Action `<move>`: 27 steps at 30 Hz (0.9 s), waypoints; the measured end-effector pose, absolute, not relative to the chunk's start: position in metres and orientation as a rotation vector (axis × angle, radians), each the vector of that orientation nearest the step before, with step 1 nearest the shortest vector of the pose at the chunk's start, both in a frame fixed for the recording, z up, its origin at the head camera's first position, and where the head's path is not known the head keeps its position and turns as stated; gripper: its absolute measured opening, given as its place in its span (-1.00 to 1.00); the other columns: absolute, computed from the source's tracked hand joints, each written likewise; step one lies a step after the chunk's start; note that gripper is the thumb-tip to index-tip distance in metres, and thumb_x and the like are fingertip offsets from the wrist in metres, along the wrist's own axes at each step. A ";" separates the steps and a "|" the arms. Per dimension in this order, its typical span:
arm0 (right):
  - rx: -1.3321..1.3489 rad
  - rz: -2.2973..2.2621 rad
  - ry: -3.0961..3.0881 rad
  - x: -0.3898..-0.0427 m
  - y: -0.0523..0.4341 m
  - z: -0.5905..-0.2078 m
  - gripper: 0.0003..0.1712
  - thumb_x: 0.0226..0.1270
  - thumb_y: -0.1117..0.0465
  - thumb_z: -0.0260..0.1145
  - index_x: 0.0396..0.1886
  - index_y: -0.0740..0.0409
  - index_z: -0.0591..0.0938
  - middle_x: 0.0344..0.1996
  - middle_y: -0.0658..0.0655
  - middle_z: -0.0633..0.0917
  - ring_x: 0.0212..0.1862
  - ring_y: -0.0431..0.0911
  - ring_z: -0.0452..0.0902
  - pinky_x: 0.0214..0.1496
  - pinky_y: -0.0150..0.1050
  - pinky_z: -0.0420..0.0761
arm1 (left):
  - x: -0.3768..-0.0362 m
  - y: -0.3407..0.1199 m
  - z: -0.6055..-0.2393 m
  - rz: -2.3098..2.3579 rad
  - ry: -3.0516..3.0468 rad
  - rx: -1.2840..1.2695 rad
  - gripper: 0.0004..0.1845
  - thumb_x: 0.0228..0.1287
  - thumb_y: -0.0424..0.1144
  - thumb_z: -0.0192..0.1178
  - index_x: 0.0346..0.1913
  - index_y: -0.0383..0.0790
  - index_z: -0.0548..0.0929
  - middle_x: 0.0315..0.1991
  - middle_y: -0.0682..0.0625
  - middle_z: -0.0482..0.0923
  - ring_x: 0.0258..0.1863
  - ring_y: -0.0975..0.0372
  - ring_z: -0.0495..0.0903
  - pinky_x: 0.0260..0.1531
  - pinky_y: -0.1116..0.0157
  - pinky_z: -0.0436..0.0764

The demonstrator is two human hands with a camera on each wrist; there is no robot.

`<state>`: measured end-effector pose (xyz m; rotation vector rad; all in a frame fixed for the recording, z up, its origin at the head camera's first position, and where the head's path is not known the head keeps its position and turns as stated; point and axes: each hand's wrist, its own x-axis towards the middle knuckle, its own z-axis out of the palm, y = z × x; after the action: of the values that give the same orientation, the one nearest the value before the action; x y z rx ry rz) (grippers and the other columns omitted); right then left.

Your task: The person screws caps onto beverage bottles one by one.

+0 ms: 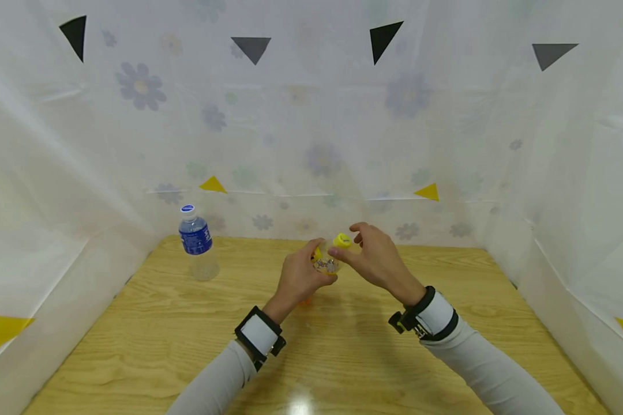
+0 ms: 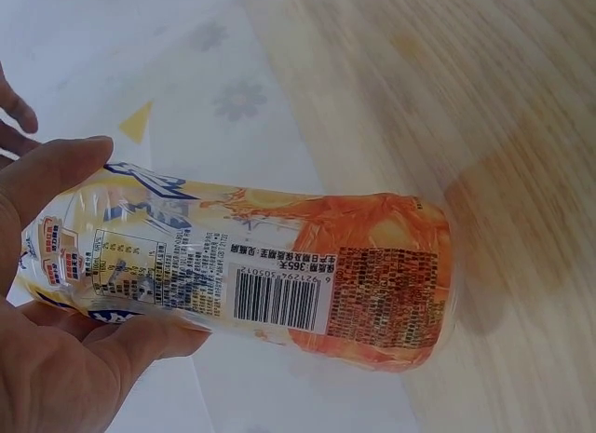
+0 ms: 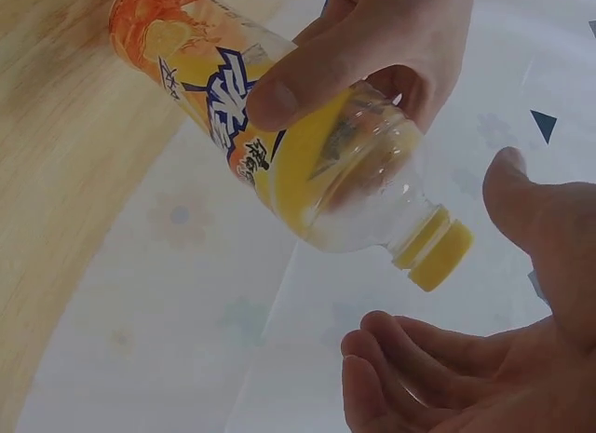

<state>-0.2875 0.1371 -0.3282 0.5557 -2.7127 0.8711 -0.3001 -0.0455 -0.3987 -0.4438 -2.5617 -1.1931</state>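
My left hand (image 1: pixel 301 275) grips a clear plastic drink bottle (image 3: pixel 279 172) around its upper body, thumb on one side and fingers on the other. Its wrapper is orange and yellow, with a barcode label (image 2: pixel 279 298) facing the left wrist camera. A yellow screw cap (image 3: pixel 441 256) sits on the neck. The bottle leans, its orange base low by the table and its cap pointing up toward my right hand (image 1: pixel 376 258). In the right wrist view, the right hand's thumb (image 3: pixel 512 186) and bent fingers stand apart on either side of the cap, holding nothing.
A second bottle (image 1: pixel 195 239), with a blue label and white cap, stands upright at the back left of the wooden table (image 1: pixel 161 334). White flowered sheeting (image 1: pixel 311 115) encloses the table's back and sides, with black, grey and yellow triangles on it.
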 end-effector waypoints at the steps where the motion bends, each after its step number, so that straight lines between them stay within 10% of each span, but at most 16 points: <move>1: 0.571 0.866 -2.711 -0.287 0.137 -0.328 -0.22 0.33 -0.16 0.41 0.34 0.27 0.48 0.05 0.31 0.68 0.07 0.18 0.62 -0.02 0.10 0.63 | -0.300 -0.046 -0.399 -1.189 -2.563 -0.444 -0.18 -0.04 -0.16 0.61 0.36 -0.15 0.52 -0.06 -0.11 0.72 -0.20 0.10 0.71 -0.28 0.20 0.68; 11: 0.783 0.873 -2.583 -0.285 0.136 -0.327 -0.45 0.36 0.43 0.28 0.34 0.17 0.53 0.21 0.27 0.64 0.15 0.23 0.61 0.15 0.14 0.60 | -0.300 -0.046 -0.400 -1.196 -2.556 -0.459 -0.15 -0.04 -0.17 0.60 0.38 -0.19 0.49 0.01 -0.14 0.71 -0.14 0.07 0.73 -0.20 0.13 0.70; 27: 0.737 0.883 -2.587 -0.286 0.136 -0.328 -0.62 0.39 0.32 0.33 0.18 0.23 0.64 0.04 0.25 0.71 0.02 0.15 0.65 0.03 0.10 0.65 | -0.299 -0.045 -0.399 -1.202 -2.544 -0.474 -0.17 -0.04 -0.17 0.60 0.36 -0.16 0.51 -0.03 -0.11 0.72 -0.17 0.10 0.72 -0.23 0.18 0.69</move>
<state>-0.2860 0.1364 -0.3284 0.7368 -2.5870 0.8826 -0.2990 -0.0454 -0.3992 -0.4736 -2.5442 -1.2025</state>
